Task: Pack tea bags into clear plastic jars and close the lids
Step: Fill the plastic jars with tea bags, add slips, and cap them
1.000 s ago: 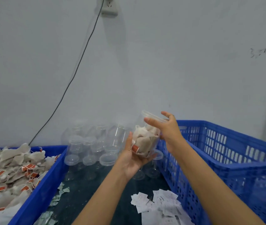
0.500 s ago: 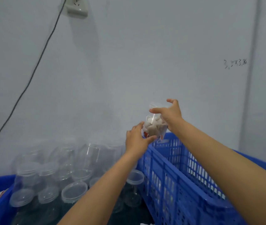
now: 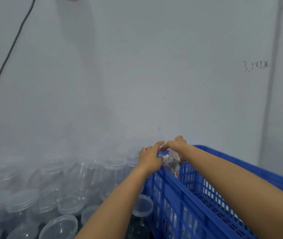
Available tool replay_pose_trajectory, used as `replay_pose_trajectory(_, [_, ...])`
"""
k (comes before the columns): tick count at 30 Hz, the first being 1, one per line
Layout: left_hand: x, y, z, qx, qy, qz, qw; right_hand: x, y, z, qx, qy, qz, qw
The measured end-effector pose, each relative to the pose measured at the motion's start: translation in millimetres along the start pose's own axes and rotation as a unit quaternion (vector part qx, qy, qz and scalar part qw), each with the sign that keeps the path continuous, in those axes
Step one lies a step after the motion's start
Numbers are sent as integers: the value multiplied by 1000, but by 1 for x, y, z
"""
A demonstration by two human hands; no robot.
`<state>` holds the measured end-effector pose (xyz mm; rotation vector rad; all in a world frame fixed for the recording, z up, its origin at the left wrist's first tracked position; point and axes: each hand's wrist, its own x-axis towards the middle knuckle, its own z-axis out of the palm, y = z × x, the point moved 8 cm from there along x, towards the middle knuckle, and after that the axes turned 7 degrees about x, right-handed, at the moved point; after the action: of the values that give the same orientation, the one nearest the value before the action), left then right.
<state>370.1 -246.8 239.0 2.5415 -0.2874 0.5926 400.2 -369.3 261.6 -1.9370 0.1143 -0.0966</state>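
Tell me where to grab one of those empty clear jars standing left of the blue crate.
Grip an empty jar around its smooth straight wall, coming from the near side. Its lid looks already on, the jars stand packed together, and the blue crate blocks the right.

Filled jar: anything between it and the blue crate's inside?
Nothing visible. Both hands, left hand and right hand, hold the clear plastic jar of tea bags just past the near wall of the blue slotted plastic crate, already over its inside.
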Motion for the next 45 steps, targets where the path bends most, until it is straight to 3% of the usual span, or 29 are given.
replay_pose_trajectory(3, [7, -13, 6, 48, 2, -16, 999, 8, 14, 16, -24, 0, 51, 998])
replay_pose_trajectory(9, [16, -33, 21, 102, -14, -14, 995, 29, 48, 47, -16, -42, 56, 997])
replay_pose_trajectory(13, [16, -40, 26, 99, -19, -2, 995, 35, 52, 67, 88, -115, 57, 988])
replay_pose_trajectory(21, [10, -34, 26, 143, -67, -6, 987, 22, 55, 67, 181, -183, 114, 959])
replay_pose_trajectory(29, [-28, -38, -10, 154, 29, 49, 986, 16, 52, 71, 186, -164, 85, 965])
replay_pose_trajectory(32, [-45, -56, -31, 167, 33, 49, 984, 15, 33, 55, 68, -87, 39, 993])
replay_pose_trajectory(35, [-60, -71, -55, 167, 70, 31, 983, -3, -11, 49, -100, -27, -88, 991])
replay_pose_trajectory(38, [-77, -81, -76, 176, 115, 3, 978, -35, -47, 64, -87, -42, -189, 977])
replay_pose_trajectory(41, [-99, -96, -92, 157, 158, -38, 974, -68, -49, 88, -47, -77, -218, 972])
replay_pose_trajectory(45, [-132, -126, -90, -6, 178, -121, 977, -100, -17, 119, 19, -103, -191, 976])
